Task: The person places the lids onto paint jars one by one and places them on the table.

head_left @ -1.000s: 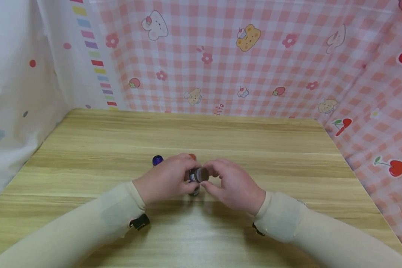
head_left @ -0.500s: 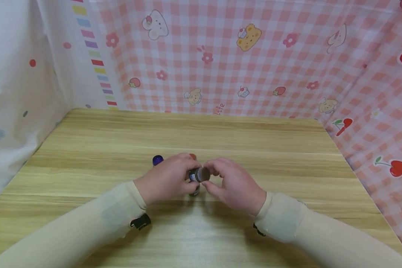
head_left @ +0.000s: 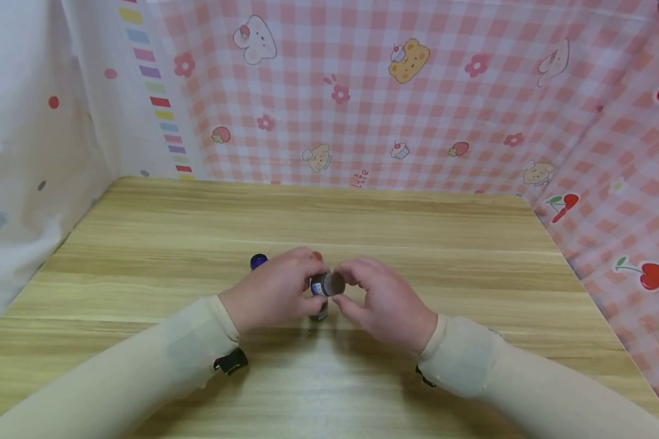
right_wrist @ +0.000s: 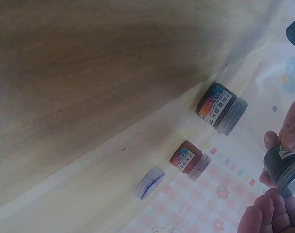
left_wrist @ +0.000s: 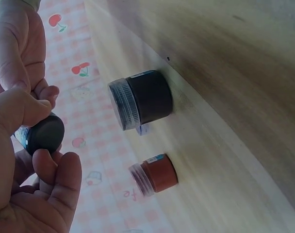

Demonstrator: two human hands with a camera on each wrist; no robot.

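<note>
My left hand (head_left: pixel 277 289) grips a small dark paint jar (head_left: pixel 318 285) with a white label, tipped on its side above the table. Its lid (head_left: pixel 337 284) points toward my right hand (head_left: pixel 384 302), whose thumb and curled fingers pinch the lid's edge. The left wrist view shows the jar's dark base (left_wrist: pixel 46 133) between my fingers. Below stands a black paint jar (left_wrist: pixel 150 97) with a clear ribbed lid, mostly hidden by my left hand in the head view. Farther back is a red-brown paint jar (right_wrist: pixel 186 158), lid on.
A small round blue-topped piece (head_left: pixel 259 261) sits beyond my left hand. In the right wrist view a low clear piece with a blue rim (right_wrist: pixel 150 182) stands past the red-brown jar. Pink checked cloth (head_left: pixel 362 103) walls the back of the wooden table (head_left: pixel 329 390).
The held jar has turned and shifted slightly to the right, showing more of its label. Both hands have stayed nearly in place, the left rising a touch.
</note>
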